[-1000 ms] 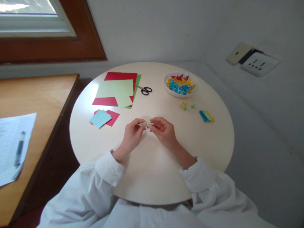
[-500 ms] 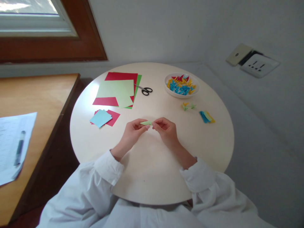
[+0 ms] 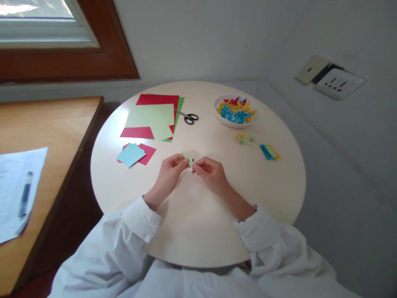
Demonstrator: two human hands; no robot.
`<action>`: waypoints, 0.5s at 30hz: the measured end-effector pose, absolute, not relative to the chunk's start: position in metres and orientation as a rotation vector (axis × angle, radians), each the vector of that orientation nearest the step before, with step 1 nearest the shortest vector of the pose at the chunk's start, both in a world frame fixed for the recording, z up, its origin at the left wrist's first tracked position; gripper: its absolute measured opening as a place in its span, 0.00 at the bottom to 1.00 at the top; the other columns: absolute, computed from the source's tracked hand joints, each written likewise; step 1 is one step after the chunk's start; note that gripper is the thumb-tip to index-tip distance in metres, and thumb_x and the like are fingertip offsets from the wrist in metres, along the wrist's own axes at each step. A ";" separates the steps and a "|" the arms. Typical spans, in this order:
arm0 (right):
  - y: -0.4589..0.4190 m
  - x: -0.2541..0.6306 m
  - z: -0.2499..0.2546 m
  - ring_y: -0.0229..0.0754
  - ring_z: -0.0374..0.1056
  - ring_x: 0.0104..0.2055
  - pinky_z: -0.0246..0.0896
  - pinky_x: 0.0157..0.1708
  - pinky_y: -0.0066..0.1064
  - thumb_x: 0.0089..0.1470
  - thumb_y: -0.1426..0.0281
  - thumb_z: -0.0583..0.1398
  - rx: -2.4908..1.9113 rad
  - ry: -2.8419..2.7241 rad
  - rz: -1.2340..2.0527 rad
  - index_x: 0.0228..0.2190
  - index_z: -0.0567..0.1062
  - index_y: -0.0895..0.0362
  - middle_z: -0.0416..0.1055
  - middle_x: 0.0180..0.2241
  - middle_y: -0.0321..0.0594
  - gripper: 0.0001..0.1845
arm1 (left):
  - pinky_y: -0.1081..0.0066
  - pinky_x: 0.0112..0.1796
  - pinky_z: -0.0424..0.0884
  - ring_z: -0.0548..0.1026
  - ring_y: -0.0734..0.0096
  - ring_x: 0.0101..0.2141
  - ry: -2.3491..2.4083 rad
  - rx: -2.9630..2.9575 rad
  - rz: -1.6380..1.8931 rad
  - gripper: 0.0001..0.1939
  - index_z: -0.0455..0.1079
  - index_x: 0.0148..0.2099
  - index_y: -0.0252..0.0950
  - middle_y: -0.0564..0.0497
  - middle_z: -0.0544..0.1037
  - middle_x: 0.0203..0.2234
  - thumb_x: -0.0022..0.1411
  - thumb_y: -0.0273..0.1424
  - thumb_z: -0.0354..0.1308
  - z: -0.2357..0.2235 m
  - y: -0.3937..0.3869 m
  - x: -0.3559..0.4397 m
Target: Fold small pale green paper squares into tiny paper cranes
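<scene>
Above the middle of the round white table (image 3: 198, 231), a small folded piece of light green paper (image 3: 187, 157) is pinched between my two hands. My left hand (image 3: 170, 170) is closed on its left side, thumb on top. The fingertips of my right hand (image 3: 212, 173) are pinched at its lower right end. The piece stands tilted, its upper end pointing away from me. Its exact folds are too small to make out, and fingers cover part of it.
Large red and green sheets (image 3: 149, 114) lie back left beside black-handled scissors (image 3: 188, 118). Blue and red paper squares (image 3: 131, 155) lie nearer. A white bowl (image 3: 231, 124) holds folded paper pieces; small green and yellow folded pieces (image 3: 245, 138) and blue and yellow papers (image 3: 269, 152) lie right.
The green paper has turned from lying roughly level to a steep tilt between my fingers. My right hand has shifted slightly left and down from half a second ago.
</scene>
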State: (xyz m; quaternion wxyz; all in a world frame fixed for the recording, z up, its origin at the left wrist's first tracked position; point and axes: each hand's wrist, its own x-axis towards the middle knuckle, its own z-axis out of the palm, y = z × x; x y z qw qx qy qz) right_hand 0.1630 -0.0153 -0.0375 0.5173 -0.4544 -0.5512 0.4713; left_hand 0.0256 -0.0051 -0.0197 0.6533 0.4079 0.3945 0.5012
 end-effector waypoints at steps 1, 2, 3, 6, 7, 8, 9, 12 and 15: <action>-0.015 0.164 -0.037 0.33 0.65 0.22 0.61 0.26 0.26 0.46 0.67 0.60 -1.104 -1.343 1.114 0.20 0.71 0.57 0.69 0.19 0.33 0.09 | 0.72 0.34 0.68 0.71 0.74 0.28 0.902 0.922 1.139 0.08 0.72 0.27 0.32 0.52 0.73 0.23 0.46 0.32 0.65 -0.019 -0.005 0.025; -0.014 0.165 -0.037 0.32 0.64 0.21 0.61 0.25 0.26 0.48 0.66 0.60 -1.114 -1.350 1.094 0.20 0.70 0.57 0.68 0.18 0.32 0.10 | 0.72 0.34 0.68 0.71 0.74 0.28 0.903 0.924 1.136 0.08 0.73 0.27 0.32 0.52 0.73 0.23 0.46 0.32 0.65 -0.019 -0.005 0.025; -0.014 0.167 -0.036 0.32 0.64 0.21 0.61 0.25 0.26 0.48 0.66 0.59 -1.115 -1.343 1.077 0.19 0.70 0.57 0.68 0.18 0.32 0.11 | 0.72 0.34 0.67 0.71 0.74 0.27 0.898 0.931 1.125 0.08 0.73 0.28 0.32 0.52 0.73 0.23 0.47 0.32 0.64 -0.018 -0.005 0.024; -0.012 0.170 -0.036 0.32 0.64 0.21 0.61 0.24 0.26 0.49 0.65 0.59 -1.066 -1.280 1.061 0.21 0.69 0.57 0.67 0.19 0.32 0.10 | 0.71 0.34 0.67 0.70 0.75 0.27 0.871 0.945 1.073 0.09 0.75 0.33 0.32 0.52 0.73 0.23 0.49 0.32 0.62 -0.017 -0.005 0.023; -0.011 0.170 -0.036 0.32 0.65 0.22 0.61 0.25 0.26 0.49 0.65 0.60 -1.039 -1.259 1.070 0.23 0.69 0.57 0.67 0.20 0.31 0.09 | 0.71 0.34 0.67 0.70 0.75 0.27 0.860 0.937 1.055 0.10 0.75 0.35 0.32 0.53 0.73 0.23 0.50 0.32 0.62 -0.017 -0.005 0.023; -0.011 0.170 -0.036 0.32 0.66 0.23 0.62 0.25 0.26 0.48 0.65 0.60 -1.013 -1.245 1.087 0.25 0.70 0.56 0.68 0.21 0.31 0.08 | 0.71 0.34 0.67 0.69 0.76 0.27 0.848 0.920 1.040 0.11 0.76 0.37 0.32 0.53 0.72 0.23 0.50 0.31 0.61 -0.017 -0.005 0.023; -0.011 0.170 -0.037 0.32 0.67 0.24 0.63 0.25 0.26 0.48 0.65 0.61 -0.988 -1.238 1.111 0.28 0.70 0.56 0.68 0.22 0.31 0.08 | 0.71 0.33 0.67 0.69 0.76 0.27 0.837 0.900 1.027 0.12 0.76 0.38 0.32 0.53 0.72 0.23 0.50 0.30 0.61 -0.017 -0.005 0.023; -0.012 0.169 -0.038 0.33 0.70 0.26 0.65 0.27 0.26 0.46 0.66 0.62 -0.921 -1.252 1.202 0.34 0.72 0.54 0.70 0.24 0.31 0.11 | 0.71 0.31 0.66 0.68 0.76 0.26 0.826 0.862 0.994 0.16 0.75 0.42 0.32 0.52 0.73 0.24 0.49 0.26 0.59 -0.016 -0.005 0.023; -0.013 0.168 -0.038 0.34 0.71 0.28 0.67 0.29 0.27 0.44 0.68 0.63 -0.885 -1.280 1.272 0.35 0.73 0.54 0.73 0.26 0.32 0.12 | 0.72 0.28 0.64 0.69 0.76 0.24 0.835 0.885 0.964 0.19 0.73 0.45 0.32 0.52 0.73 0.24 0.49 0.25 0.57 -0.016 -0.006 0.022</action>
